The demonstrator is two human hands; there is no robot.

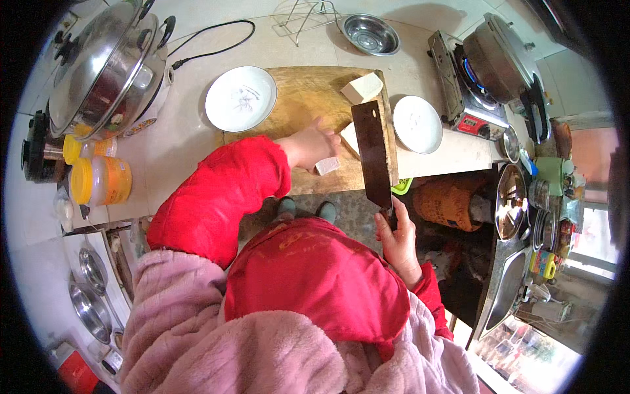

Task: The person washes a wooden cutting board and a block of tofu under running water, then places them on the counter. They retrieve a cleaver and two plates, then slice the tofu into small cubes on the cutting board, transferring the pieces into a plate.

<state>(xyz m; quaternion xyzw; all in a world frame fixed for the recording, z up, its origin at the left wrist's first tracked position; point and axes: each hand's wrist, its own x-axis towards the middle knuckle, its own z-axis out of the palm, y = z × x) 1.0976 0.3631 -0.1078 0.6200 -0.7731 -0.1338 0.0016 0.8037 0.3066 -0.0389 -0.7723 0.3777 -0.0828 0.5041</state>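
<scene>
My right hand grips the handle of a dark-bladed cleaver, its blade held over the right side of a wooden cutting board. My left hand is over the middle of the board, fingers bent. Close against its near side is a small white block, which looks like tofu; whether the fingers grip it is unclear. A second pale piece lies by the fingertips, partly hidden behind the blade. Farther back, a larger white block sits at the board's back right corner.
White plates flank the board, one left and one right. A steel bowl and wire rack stand behind. At right, a lit gas stove carries a pot. Yellow-lidded jars and a large steamer are left.
</scene>
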